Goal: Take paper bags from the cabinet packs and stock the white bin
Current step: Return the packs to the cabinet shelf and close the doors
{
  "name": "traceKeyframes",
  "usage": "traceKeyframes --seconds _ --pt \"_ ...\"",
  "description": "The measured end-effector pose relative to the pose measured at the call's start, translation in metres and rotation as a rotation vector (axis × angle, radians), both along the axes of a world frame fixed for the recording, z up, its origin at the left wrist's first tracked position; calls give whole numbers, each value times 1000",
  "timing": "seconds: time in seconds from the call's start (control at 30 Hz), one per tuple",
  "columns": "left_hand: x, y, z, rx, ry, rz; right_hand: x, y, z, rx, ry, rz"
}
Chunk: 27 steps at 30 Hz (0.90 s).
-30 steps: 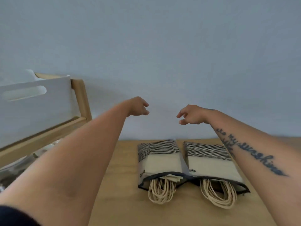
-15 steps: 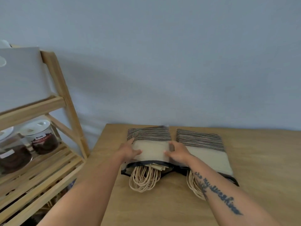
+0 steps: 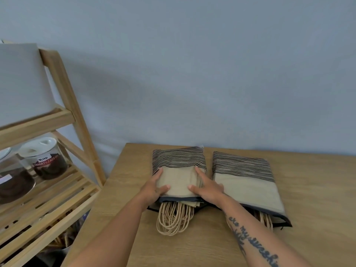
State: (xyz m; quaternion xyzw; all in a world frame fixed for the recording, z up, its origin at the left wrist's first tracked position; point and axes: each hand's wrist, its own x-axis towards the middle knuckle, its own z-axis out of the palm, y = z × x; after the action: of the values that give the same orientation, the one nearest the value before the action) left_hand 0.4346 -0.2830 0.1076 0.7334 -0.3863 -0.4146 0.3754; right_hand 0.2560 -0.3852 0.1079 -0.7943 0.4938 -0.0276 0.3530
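Observation:
Two packs of paper bags lie side by side on the wooden cabinet top [image 3: 192, 247]. The left pack [image 3: 178, 160] has a striped far end and a bundle of twisted cord handles [image 3: 173, 218] spilling from its near opening. My left hand [image 3: 154, 186] grips its left edge and my right hand [image 3: 207, 187] grips its right edge, thumbs on top. The right pack [image 3: 244, 176] lies untouched, partly hidden by my right forearm. The white bin [image 3: 21, 79] stands on the top shelf of the wooden rack at the far left, only its side showing.
The wooden slatted rack [image 3: 63, 116] stands left of the cabinet. On its middle shelf are two glass jars with white lids and dark contents [image 3: 46, 160]. A plain grey-blue wall runs behind everything.
My hands came down from mid-air onto the left pack and now clasp its two sides. The view dropped from the wall to the cabinet top.

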Motion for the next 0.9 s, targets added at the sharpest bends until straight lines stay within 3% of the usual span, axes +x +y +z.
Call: traceKeyframes --seconds 0.3,0.4,0.57,0.9 --pt "7 1 7 -87 360 163 4 8 5 132 -314 -61" --pt "2 -2 22 -124 355 196 3 8 12 226 -524 -114" --pt "-22 -22 62 -250 235 85 -22 -2 43 162 -678 -162" --pt "-129 -84 86 -207 207 -141 -141 -34 68 89 -673 -346"
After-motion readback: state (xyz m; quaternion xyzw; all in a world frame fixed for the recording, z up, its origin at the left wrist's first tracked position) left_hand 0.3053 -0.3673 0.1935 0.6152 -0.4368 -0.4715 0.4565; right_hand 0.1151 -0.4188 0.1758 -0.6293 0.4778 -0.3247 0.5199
